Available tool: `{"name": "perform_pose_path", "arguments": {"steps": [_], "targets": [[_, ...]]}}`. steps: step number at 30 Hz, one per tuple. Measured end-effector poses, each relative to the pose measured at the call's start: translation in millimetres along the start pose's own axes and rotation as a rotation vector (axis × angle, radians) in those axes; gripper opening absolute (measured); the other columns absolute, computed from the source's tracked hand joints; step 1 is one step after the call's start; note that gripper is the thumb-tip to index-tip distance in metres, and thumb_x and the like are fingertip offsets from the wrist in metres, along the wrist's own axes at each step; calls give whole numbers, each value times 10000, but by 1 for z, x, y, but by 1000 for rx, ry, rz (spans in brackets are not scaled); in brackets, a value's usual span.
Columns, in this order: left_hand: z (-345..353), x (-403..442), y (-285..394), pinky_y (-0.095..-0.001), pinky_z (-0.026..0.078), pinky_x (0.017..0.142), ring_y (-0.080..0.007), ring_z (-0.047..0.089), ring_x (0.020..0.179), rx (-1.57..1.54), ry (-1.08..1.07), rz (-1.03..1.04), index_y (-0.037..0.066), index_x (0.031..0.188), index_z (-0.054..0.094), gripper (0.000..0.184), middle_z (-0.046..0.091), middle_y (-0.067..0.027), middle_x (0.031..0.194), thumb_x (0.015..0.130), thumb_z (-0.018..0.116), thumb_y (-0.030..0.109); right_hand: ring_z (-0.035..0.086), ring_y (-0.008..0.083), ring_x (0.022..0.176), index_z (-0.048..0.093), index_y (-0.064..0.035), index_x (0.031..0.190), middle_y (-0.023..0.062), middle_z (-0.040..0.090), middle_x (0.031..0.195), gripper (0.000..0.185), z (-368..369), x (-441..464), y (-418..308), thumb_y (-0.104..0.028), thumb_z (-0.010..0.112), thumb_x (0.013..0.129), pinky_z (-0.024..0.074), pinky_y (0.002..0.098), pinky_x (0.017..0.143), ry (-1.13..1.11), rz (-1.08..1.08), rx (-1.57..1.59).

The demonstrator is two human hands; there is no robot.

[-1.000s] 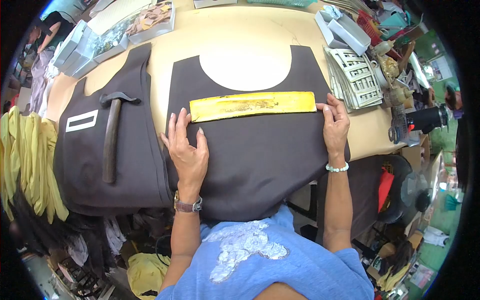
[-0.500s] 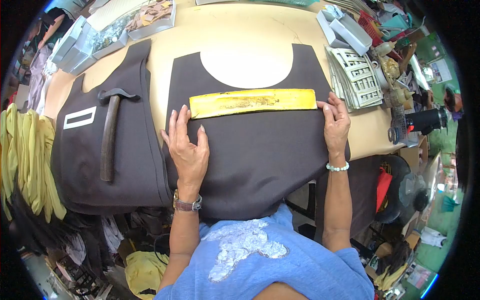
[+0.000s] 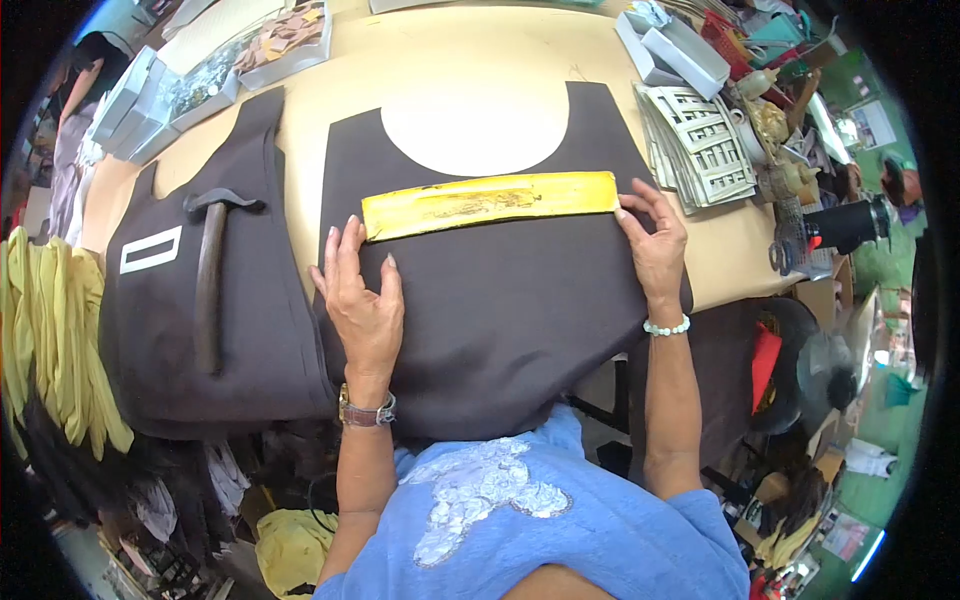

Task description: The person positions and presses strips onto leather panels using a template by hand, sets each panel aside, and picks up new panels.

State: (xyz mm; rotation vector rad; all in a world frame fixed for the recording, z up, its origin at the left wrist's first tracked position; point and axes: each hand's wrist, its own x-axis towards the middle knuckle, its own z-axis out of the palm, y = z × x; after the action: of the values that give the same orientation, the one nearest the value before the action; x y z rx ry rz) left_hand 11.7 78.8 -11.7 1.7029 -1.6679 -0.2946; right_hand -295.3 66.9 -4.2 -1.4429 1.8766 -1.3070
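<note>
A long yellow strip (image 3: 490, 205) with dark smudges lies across the chest of a dark fabric piece (image 3: 490, 310) with a scooped neckline. My left hand (image 3: 362, 310) rests on the fabric, fingers apart, its fingertips touching the strip's left end. At the strip's right end is my right hand (image 3: 655, 245), its thumb and index finger at the corner and the other fingers loosely bent. To the left, a hammer (image 3: 210, 285) with a dark handle lies on a stack of similar dark pieces (image 3: 260, 340), beside a white rectangular frame (image 3: 151, 249).
White boxes (image 3: 680, 55) and a pile of cut-out templates (image 3: 705, 145) are at the table's back right. Trays of small parts (image 3: 285, 45) stand back left. Yellow cloths (image 3: 50, 330) hang at the left edge. Another person's arm (image 3: 80, 88) shows at far upper left.
The whole view has shifted, so the table items appear slightly further left. My right thumb and index finger now meet the strip's right corner more closely; my left hand keeps its place at the left end.
</note>
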Motion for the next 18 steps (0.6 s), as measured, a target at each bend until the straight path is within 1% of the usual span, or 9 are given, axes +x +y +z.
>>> {"name": "perform_pose_path", "arguments": {"steps": [2, 3, 6, 8, 11, 14, 15, 18], "targets": [[0, 0, 0, -584, 158, 1068, -326, 363, 1292, -3, -3, -2, 42, 1297, 452, 509, 565, -113, 1212, 807, 589, 65, 561, 234, 1046, 650, -12, 1040, 81, 686, 932, 298, -1, 2, 6, -53, 689, 748, 389, 353, 969, -3, -204, -198], [0, 0, 0, -583, 158, 1069, -327, 366, 1290, -2, -6, -3, 42, 1293, 457, 504, 561, -112, 1220, 807, 590, 68, 541, 268, 1066, 695, -30, 931, 76, 680, 928, 212, 0, 1, 0, -45, 693, 720, 386, 368, 972, 16, -194, -155], [1, -1, -1, -586, 155, 1069, -325, 372, 1287, 7, -13, 5, 53, 1256, 500, 455, 553, -101, 1239, 811, 592, 76, 530, 277, 1076, 705, -35, 908, 87, 675, 944, 192, -2, 3, 8, -56, 696, 717, 379, 374, 976, -29, -251, -231], [0, -1, -2, -590, 151, 1068, -323, 375, 1286, 22, -14, 10, 64, 1222, 537, 412, 550, -90, 1250, 814, 592, 81, 521, 287, 1087, 711, -33, 894, 95, 669, 960, 174, -2, 1, 6, -63, 692, 723, 374, 382, 975, -35, -225, -232], [-3, 0, 4, -523, 185, 1082, -316, 377, 1289, 42, -21, -1, 75, 1163, 590, 354, 567, -96, 1234, 810, 617, 71, 522, 286, 1084, 712, -33, 898, 92, 668, 956, 171, -2, 1, 5, -60, 687, 731, 374, 383, 971, -35, -223, -231], [1, -1, -3, -598, 138, 1066, -321, 372, 1288, 5, -12, 37, 80, 1149, 598, 342, 563, -84, 1229, 807, 605, 76, 524, 285, 1078, 714, -33, 899, 88, 668, 955, 166, -1, 1, 4, -60, 683, 738, 375, 381, 967, -39, -224, -247], [1, -1, -3, -601, 139, 1064, -323, 371, 1287, 10, -10, 28, 73, 1118, 618, 313, 569, -85, 1215, 805, 608, 72, 525, 285, 1076, 714, -33, 900, 86, 668, 955, 165, -2, 1, 4, -61, 683, 740, 376, 380, 965, -39, -226, -256], [-1, -1, 1, -518, 183, 1082, -316, 383, 1285, 44, -11, 24, 64, 1093, 632, 282, 578, -100, 1218, 812, 618, 74, 527, 283, 1070, 714, -32, 903, 78, 669, 954, 163, -2, 2, 5, -66, 681, 747, 376, 379, 961, -37, -237, -255]]}}
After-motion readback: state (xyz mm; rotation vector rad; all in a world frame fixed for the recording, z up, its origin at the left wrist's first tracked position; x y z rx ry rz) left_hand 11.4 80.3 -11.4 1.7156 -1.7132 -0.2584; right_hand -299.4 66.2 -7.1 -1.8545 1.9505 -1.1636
